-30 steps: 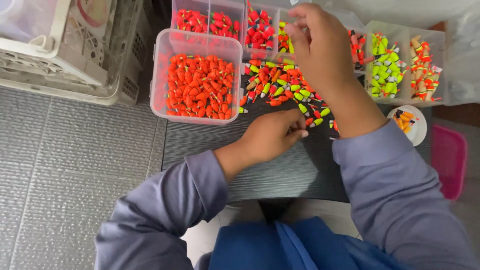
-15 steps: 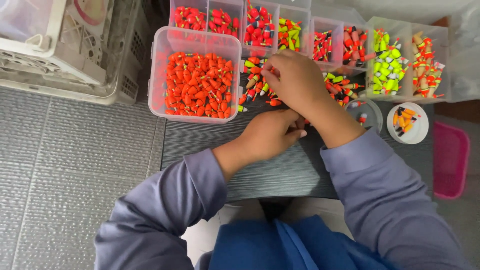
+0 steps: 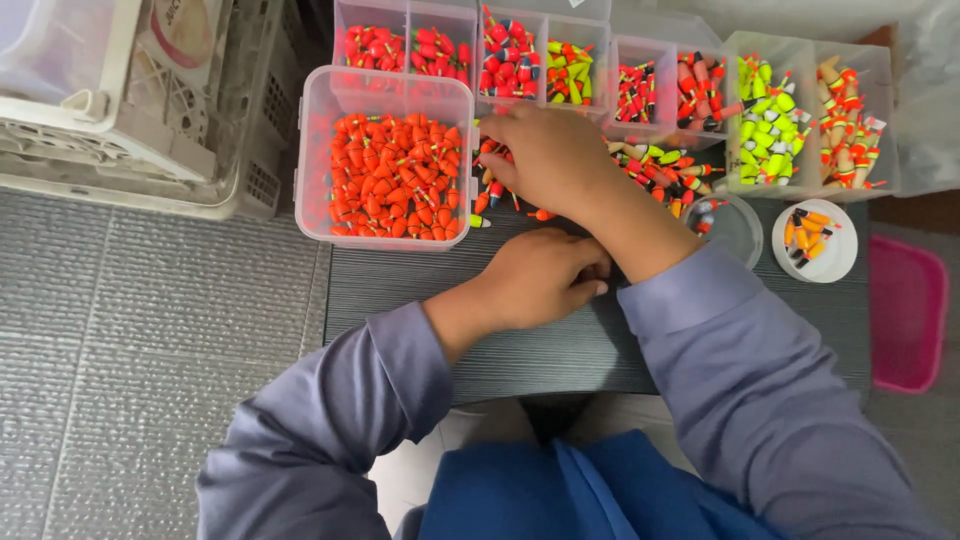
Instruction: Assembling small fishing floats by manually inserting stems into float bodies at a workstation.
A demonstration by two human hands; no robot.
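Observation:
A loose pile of small orange, red and green floats [image 3: 665, 170] lies on the dark table [image 3: 560, 350]. My right hand [image 3: 545, 155] reaches left across this pile, palm down. Its fingertips touch floats beside the clear box of orange floats [image 3: 390, 175], and the hand hides what the fingers hold. Nearer to me, my left hand [image 3: 545, 280] rests on the table with its fingers curled closed. Nothing shows in it.
A divided clear organiser [image 3: 560, 60] with sorted floats runs along the table's far edge. Two more compartments [image 3: 810, 120] sit at the right. A round white dish [image 3: 815, 240], a clear cup [image 3: 735, 225], a pink tray [image 3: 905, 310] and white crates [image 3: 130, 110] surround the area.
My right hand has come back from the far compartments and moved left to the pile beside the orange box. My left hand has stayed in place.

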